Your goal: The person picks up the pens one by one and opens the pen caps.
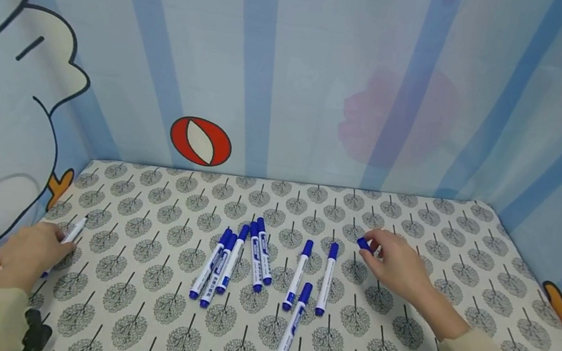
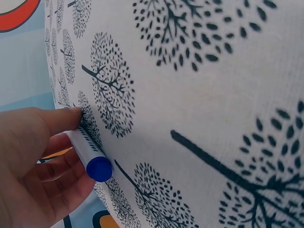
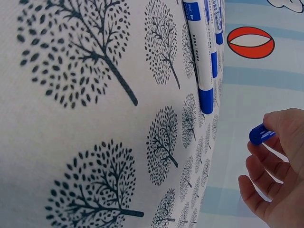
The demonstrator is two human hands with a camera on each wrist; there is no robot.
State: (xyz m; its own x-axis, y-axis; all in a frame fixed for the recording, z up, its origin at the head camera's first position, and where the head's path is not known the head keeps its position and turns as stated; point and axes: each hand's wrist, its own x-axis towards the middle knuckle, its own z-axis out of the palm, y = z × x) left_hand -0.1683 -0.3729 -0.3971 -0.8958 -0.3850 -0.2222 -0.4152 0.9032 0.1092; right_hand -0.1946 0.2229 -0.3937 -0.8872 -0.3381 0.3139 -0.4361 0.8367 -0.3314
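Note:
At the left of the table, my left hand pinches a white marker whose far tip has no cap. In the left wrist view its blue end points toward the camera, and the thumb lies along the barrel. My right hand is raised over the right part of the table. Between its thumb and fingertips it pinches a blue marker cap. Just left of that hand lies a capped marker, with two more beside it, one upright in view and one closer to me.
Several capped blue-and-white markers lie grouped left of the table's middle, blue caps pointing away from me. The tablecloth is white with tree prints. A striped blue curtain with cartoon figures rises behind the table and along both sides.

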